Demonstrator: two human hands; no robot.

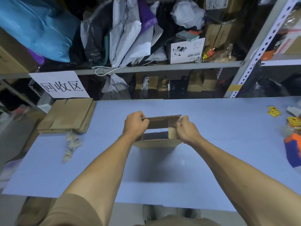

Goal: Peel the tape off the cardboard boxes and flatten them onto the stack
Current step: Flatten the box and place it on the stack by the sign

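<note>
A small brown corrugated cardboard box [158, 132], open so you see straight through it, is held just above the middle of a pale blue table [211, 144]. The left hand [135, 123] grips its left end, fingers curled over the top edge; the right hand [187, 129] pinches the right flap (whether on tape, I cannot tell). Pulling unevenly could likely tear the fluted board. Flattened boxes [68, 115] lie stacked far left, crumpled clear tape [71, 145] beside them.

Both bare forearms reach forward, converging. The left hand [136, 123] curls in a grip; the right hand [187, 130] pinches (fingers bunched).
</note>
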